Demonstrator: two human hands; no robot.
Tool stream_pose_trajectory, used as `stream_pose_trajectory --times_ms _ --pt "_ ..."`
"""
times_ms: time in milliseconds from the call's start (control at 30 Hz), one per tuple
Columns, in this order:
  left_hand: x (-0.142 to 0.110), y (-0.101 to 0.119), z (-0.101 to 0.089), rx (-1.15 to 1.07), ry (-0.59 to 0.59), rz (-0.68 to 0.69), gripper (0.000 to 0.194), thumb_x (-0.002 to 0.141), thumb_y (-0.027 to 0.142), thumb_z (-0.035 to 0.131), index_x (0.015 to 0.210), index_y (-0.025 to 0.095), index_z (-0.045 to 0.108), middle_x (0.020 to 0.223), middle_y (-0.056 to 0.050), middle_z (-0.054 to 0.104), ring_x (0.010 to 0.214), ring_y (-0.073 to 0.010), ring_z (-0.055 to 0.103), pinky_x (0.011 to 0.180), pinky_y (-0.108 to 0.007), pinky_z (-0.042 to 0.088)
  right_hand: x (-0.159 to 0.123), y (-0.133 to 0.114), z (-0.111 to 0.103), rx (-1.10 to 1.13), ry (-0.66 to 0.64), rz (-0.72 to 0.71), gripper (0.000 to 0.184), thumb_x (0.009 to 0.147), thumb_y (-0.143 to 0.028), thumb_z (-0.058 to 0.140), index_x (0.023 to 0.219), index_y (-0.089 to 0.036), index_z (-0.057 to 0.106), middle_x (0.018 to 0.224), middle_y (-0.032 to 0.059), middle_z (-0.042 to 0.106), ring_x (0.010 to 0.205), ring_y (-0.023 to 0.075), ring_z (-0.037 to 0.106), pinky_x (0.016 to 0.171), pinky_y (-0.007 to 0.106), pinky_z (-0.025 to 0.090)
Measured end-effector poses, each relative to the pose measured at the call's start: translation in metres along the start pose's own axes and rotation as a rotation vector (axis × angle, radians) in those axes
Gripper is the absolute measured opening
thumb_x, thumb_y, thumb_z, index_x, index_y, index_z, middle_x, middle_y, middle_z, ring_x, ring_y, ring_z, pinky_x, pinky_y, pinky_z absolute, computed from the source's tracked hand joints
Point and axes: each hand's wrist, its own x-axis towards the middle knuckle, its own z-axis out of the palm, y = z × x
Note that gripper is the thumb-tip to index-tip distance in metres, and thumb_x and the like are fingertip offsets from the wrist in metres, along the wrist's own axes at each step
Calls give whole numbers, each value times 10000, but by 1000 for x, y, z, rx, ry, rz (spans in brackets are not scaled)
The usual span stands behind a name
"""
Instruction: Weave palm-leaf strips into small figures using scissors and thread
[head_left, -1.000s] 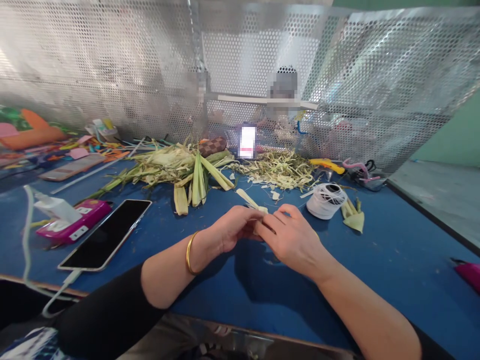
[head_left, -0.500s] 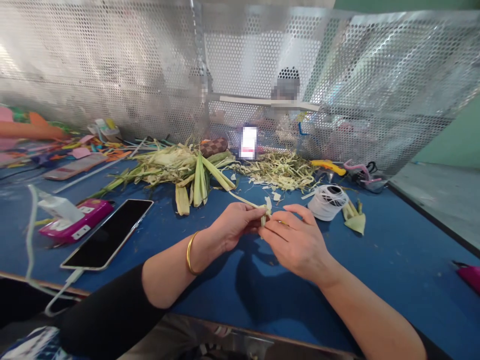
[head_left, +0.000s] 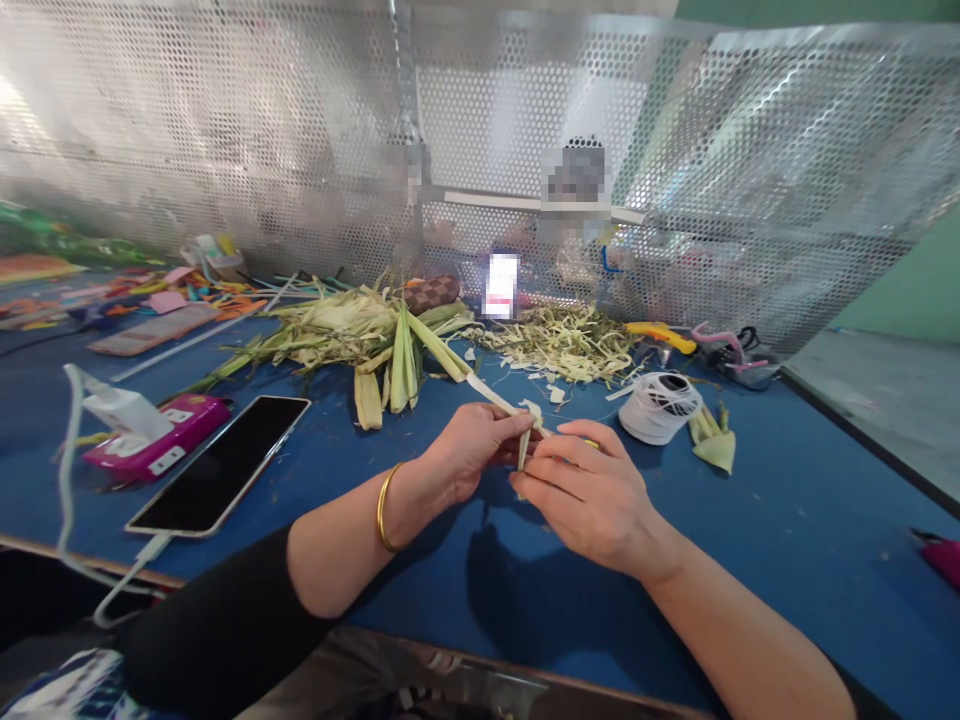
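My left hand, with a gold bangle at the wrist, pinches a pale corn husk strip between thumb and fingers. The strip slants up and away toward the husk pile, and a small white knot-like bit stands at my fingertips. My right hand is closed close beside it, its fingertips on a narrow husk end that hangs down. Something small and yellow shows between the right fingers, too little of it to name. A thin thread runs faintly toward the spool of white thread, to the right of my hands.
Beyond my hands lie a pile of corn husks and shredded husk strips. On the left are a phone on a cable and a magenta power strip. A perforated metal screen closes off the back; a husk piece lies right.
My right fingertips have dropped slightly, and the narrow husk end now hangs longer below the left thumb. The long strip shows wider and paler. The view has shifted slightly.
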Motion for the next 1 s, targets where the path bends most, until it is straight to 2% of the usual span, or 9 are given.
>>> stream_pose_trajectory --times_ms 167,233,367,433,500,600,700,833,1000 --pt "2 -1 -1 27 -2 -1 219 784 224 683 597 113 665 568 -9 626 498 -65 510 565 -203 421 2 -1 0 35 -25 -22 175 927 -164 513 882 -231 667 781 -35 724 827 131 599 926 333 374" --pt "2 -1 -2 35 8 16 209 790 242 679 626 113 672 587 -16 638 504 -68 526 550 -196 420 1 0 0 64 11 54 163 918 -159 512 953 -227 655 855 -1 725 853 146 615 908 343 399" --pt "3 3 -4 67 26 33 204 793 312 681 733 118 688 694 -62 692 595 -118 622 605 -227 482 -4 9 1 90 78 579 185 890 -317 549 998 -185 622 914 87 698 855 220 629 761 352 463" --pt "3 5 -4 83 23 11 245 800 357 670 753 117 682 719 -84 704 632 -143 648 633 -251 501 -5 13 3 181 -68 825 227 880 -406 539 890 -194 620 801 60 691 738 212 625 648 319 451" --pt "2 6 -4 99 14 -1 281 798 394 663 752 117 677 708 -86 702 637 -151 652 623 -252 496 -5 16 5 331 -236 950 278 888 -434 501 752 -209 590 676 20 669 631 182 602 583 284 416" --pt "1 4 -4 153 -1 25 260 711 371 746 772 127 680 700 -51 691 619 -132 639 578 -224 458 -3 16 6 434 -312 992 328 904 -429 455 671 -214 538 599 0 640 590 160 582 575 261 390" --pt "0 2 -4 175 -13 60 230 637 288 795 750 132 669 654 -7 652 549 -92 584 536 -204 424 -3 15 6 437 -325 935 315 913 -403 425 681 -215 526 615 3 640 589 156 574 573 256 375" --pt "-1 3 -2 175 -16 38 156 677 231 748 701 125 636 607 0 617 480 -68 520 503 -203 425 -4 18 4 451 -344 875 317 920 -338 386 655 -211 504 604 2 616 585 148 550 583 256 370" --pt "0 7 -1 142 10 -15 153 663 162 740 721 137 600 568 29 572 466 -67 507 524 -216 473 -5 26 -2 526 -340 954 301 893 -331 431 643 -209 545 531 -22 557 525 134 495 534 248 352"
